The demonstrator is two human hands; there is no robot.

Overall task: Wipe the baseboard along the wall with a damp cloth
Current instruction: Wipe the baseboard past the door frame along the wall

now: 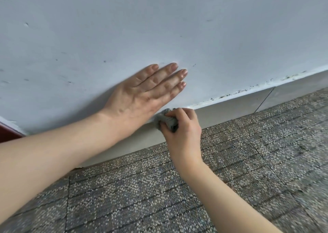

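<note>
From the head camera, the left hand (pixel 142 94) lies spread flat against the pale wall (pixel 159 28), fingers straight and close together, palm on the surface just above the baseboard (pixel 230 106); it holds nothing. Its bare forearm crosses in front of the baseboard's left stretch and hides part of it. The right hand (pixel 181 128) is curled closed around a bunched grey cloth (pixel 167 120), pressing it against the top edge and face of the baseboard, right beside the heel of the left hand. The baseboard is a light strip that runs along the foot of the wall, rising toward the right, with a vertical joint further right. Dark specks and chipped paint line its top edge to the right of the cloth. Speckled grey carpet (pixel 248 161) covers the floor up to the baseboard. A dark red strip (pixel 8 132) shows at the left edge.
</note>
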